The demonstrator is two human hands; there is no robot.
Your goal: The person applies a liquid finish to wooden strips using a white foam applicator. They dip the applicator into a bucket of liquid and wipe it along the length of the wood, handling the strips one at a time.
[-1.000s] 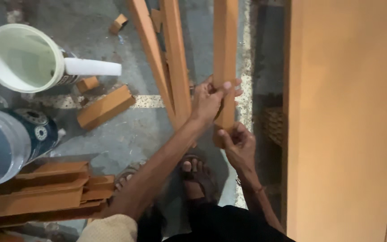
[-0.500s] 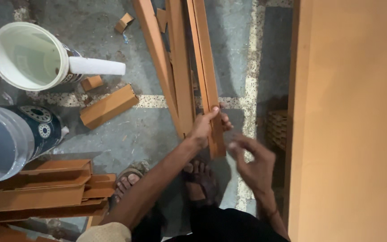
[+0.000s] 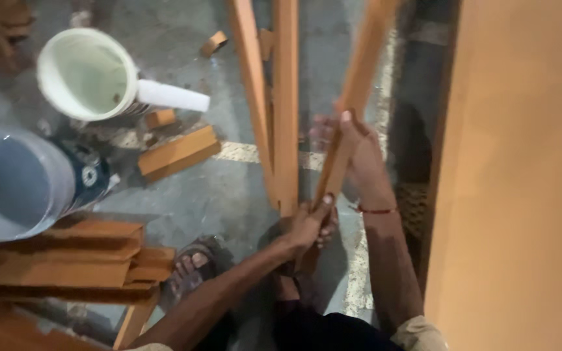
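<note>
Wooden strip [image 3: 352,117], long, narrow and orange-brown, stood tilted between both hands over the grey concrete floor [image 3: 222,188], its lower end near the person's feet and its upper end running out past the top edge of the view. It leaned just right of two similar battens [image 3: 274,97] that rose from the floor and just left of a tall orange panel [image 3: 521,175].

Judging from the pose, the step in hand was lifting and turning the strip upright; the next move would call for a firm hold at both points so the length did not swing into the battens or the panel.

Left hand [image 3: 308,227] was wrapped about the strip near its lower end, fingers pressed together round it, forearm reaching up from the bottom edge. Right hand [image 3: 352,153] clasped it higher up, thumb laid along the front face, wrist bent back, a red thread at the wrist.

Toward the floor's left edge lay a white bucket [image 3: 86,75], a blue-grey bucket [image 3: 14,182], an offcut block [image 3: 178,153] and stacked wood pieces [image 3: 60,260].
</note>
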